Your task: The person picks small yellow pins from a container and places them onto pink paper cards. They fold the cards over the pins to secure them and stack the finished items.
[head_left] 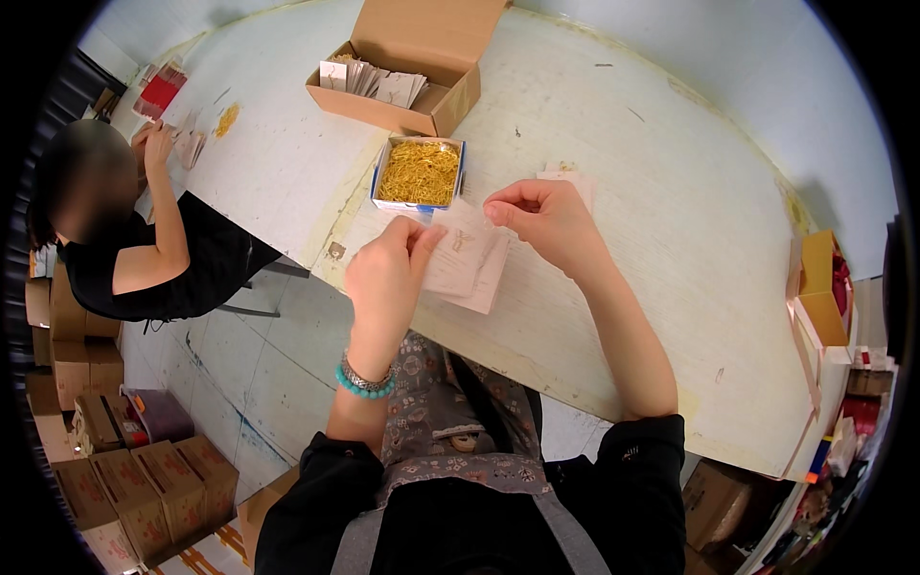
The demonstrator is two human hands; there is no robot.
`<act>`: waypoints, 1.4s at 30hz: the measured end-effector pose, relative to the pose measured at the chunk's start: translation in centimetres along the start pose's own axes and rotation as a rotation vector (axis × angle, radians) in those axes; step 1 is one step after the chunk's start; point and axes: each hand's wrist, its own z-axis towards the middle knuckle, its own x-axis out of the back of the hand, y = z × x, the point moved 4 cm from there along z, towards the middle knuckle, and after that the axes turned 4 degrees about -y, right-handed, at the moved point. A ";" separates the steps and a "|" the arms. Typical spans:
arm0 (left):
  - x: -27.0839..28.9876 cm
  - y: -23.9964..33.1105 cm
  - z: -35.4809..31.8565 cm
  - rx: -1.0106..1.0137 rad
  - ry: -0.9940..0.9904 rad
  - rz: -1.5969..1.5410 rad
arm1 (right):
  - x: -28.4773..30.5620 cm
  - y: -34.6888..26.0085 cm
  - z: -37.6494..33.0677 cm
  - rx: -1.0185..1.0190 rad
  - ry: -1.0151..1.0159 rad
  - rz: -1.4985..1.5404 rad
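My left hand (381, 273), with a turquoise bead bracelet on its wrist, pinches a thin pale card (462, 247) by its left edge. The card has a small brownish mark in its middle and looks partly see-through at the top. Under it, more pale cards (490, 287) lie on the table. My right hand (554, 225) hovers just right of the card, thumb and forefinger pressed together; whatever is between them is too small to make out. Beyond my hands stands a small white and blue box (379, 196) full of gold-coloured wiry pieces (422, 171).
Behind it sits an open cardboard box (369, 110) with upright cards (398, 88). Another pale stack (572, 176) lies past my right hand. At the left, a co-worker (144, 254) in black handles small things beside a gold pile (227, 120). Cartons (163, 484) stand on the floor.
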 end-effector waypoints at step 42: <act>-3.0 -2.5 0.5 0.100 -0.240 -0.562 | -0.8 1.9 0.9 -0.051 -0.042 0.115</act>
